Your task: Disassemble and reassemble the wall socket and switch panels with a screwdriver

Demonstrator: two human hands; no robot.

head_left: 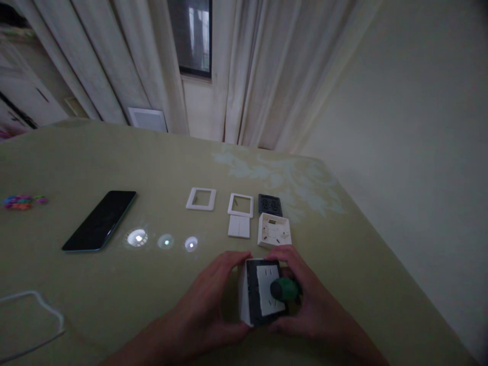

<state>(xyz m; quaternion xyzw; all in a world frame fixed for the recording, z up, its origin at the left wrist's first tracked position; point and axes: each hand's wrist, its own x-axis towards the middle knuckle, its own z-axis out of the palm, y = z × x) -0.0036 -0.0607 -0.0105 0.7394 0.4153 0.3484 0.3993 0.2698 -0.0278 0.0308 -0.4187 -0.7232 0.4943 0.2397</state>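
Between my two hands is a wall socket, with a white face, a dark frame and a white box behind it, tilted to one side. My left hand grips its left edge, thumb low and fingers high. On the other side my right hand holds the top and bottom edges. A screwdriver with a green and black handle also sits in the right hand, its handle end across the socket's face; its shaft is hidden. Just beyond lies an open white back box with small screws in it.
Past the hands lie a dark socket frame, a white switch plate and two white frames with small screws inside. Left are a phone, colourful small pieces and a white cable. A wall borders the right.
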